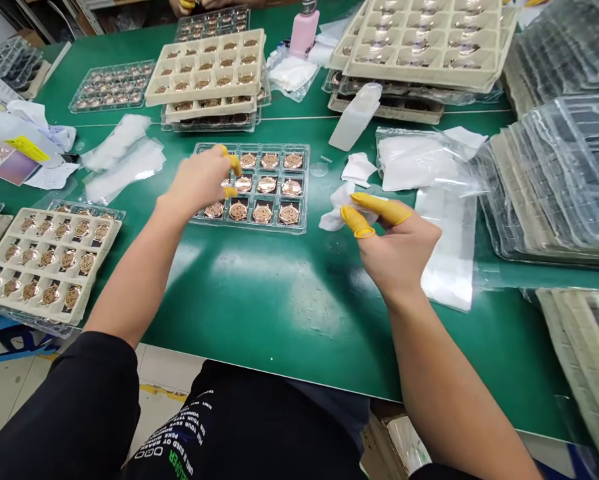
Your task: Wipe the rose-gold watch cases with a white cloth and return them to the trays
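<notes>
My left hand (pixel 199 179) reaches over the left side of a clear plastic tray (pixel 304 225). Yellow finger cots cover its fingertips, and thumb and fingers are apart. Round rose-gold watch heads (pixel 262 212) sit in the tray's compartments; my hand hides some at the upper left. Whether the fingertips touch a watch head I cannot tell. My right hand (pixel 402 243), also in yellow finger cots, pinches a crumpled white cloth (pixel 335 217) between thumb and forefinger, right of the tray and above the green table.
Beige trays of watch parts (pixel 46 267) lie at the left; more stacked trays (pixel 206 80) stand behind. A white bottle (pixel 355 119), a pink bottle (pixel 304 33) and bagged white cloths (pixel 414 160) are farther back. Stacked empty trays (pixel 554 180) line the right. Another person's hand (pixel 184 7) shows at the top.
</notes>
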{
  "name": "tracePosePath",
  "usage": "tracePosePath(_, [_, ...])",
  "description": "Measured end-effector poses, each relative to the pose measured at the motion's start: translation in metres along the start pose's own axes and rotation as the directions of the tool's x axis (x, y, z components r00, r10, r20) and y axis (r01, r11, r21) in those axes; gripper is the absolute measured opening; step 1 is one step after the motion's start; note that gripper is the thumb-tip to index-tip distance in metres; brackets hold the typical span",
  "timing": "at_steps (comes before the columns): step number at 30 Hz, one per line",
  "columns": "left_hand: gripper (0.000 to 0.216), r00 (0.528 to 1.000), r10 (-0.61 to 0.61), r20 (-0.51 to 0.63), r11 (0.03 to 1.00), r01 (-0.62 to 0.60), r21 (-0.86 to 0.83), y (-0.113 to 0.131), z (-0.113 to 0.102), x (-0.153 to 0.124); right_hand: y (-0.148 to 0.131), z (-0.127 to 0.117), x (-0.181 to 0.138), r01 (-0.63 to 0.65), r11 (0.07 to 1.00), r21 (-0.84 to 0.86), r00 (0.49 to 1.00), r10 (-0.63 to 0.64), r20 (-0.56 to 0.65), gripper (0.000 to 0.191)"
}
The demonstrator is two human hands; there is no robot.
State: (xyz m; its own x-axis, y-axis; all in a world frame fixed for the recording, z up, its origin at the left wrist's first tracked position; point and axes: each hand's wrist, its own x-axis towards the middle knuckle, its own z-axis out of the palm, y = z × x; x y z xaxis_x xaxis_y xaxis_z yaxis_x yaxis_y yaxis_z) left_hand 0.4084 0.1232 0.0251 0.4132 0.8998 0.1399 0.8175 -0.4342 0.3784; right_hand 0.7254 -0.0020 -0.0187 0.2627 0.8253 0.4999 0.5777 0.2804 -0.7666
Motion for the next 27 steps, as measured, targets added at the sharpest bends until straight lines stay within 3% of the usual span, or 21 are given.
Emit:
tracePosePath(2, [0.017, 0.996, -0.066, 0.053, 0.971, 0.051, 0.235, 0.002, -0.010, -0.011, -0.002, -0.003, 0.002, -0.129, 0.988, 0.089, 0.991, 0.124, 0.059, 0.026])
tracePosePath(5, [0.018, 0.932, -0.192, 0.306, 0.870, 0.017, 0.493, 0.002, -0.018, -0.026, -0.006, -0.011, 0.006, -0.283, 0.957, 0.069, 0.942, 0.263, 0.210, 0.024])
tracePosePath(7, [0.027, 0.903, -0.195, 0.384, 0.853, -0.037, 0.521, 0.002, -0.019, -0.032, -0.008, -0.015, 0.007, -0.343, 0.938, 0.051, 0.903, 0.315, 0.293, 0.024])
tracePosePath(9, [0.031, 0.929, -0.160, 0.335, 0.875, -0.024, 0.483, 0.006, -0.021, -0.038, -0.009, -0.018, 0.006, -0.336, 0.942, 0.010, 0.896, 0.316, 0.311, 0.026])
tracePosePath(12, [0.034, 0.993, -0.119, 0.027, 0.966, 0.109, 0.234, 0.026, -0.012, -0.047, -0.013, -0.020, 0.005, -0.255, 0.953, -0.164, 0.923, 0.290, 0.252, 0.026])
tracePosePath(14, [0.033, 0.968, -0.129, -0.215, 0.984, 0.098, -0.152, 0.047, 0.008, -0.056, -0.016, -0.019, 0.003, -0.246, 0.945, -0.216, 0.914, 0.300, 0.272, 0.025])
tracePosePath(15, [0.028, 0.949, -0.153, -0.276, 0.927, 0.041, -0.373, 0.059, 0.023, -0.060, -0.017, -0.017, 0.002, -0.252, 0.945, -0.206, 0.905, 0.306, 0.295, 0.025])
tracePosePath(16, [0.026, 0.948, -0.177, -0.266, 0.828, -0.004, -0.561, 0.070, 0.040, -0.064, -0.019, -0.016, 0.000, -0.256, 0.950, -0.182, 0.898, 0.303, 0.319, 0.025])
tracePosePath(17, [0.026, 0.967, -0.171, -0.188, 0.722, -0.007, -0.692, 0.080, 0.057, -0.068, -0.021, -0.014, -0.002, -0.244, 0.956, -0.164, 0.900, 0.286, 0.328, 0.026])
tracePosePath(20, [0.027, 0.977, -0.200, -0.076, 0.547, 0.047, -0.836, 0.098, 0.098, -0.075, -0.027, -0.009, -0.009, -0.111, 0.957, -0.267, 0.959, 0.173, 0.224, 0.026])
tracePosePath(23, [0.029, 0.974, -0.226, -0.006, 0.474, 0.105, -0.875, 0.100, 0.109, -0.078, -0.032, -0.004, -0.016, -0.034, 0.967, -0.254, 0.971, 0.092, 0.221, 0.024])
tracePosePath(27, [0.021, 0.988, -0.155, -0.021, 0.500, 0.060, -0.864, 0.093, 0.104, -0.082, -0.036, 0.006, -0.023, -0.014, 0.993, 0.113, 0.932, -0.028, 0.361, 0.023])
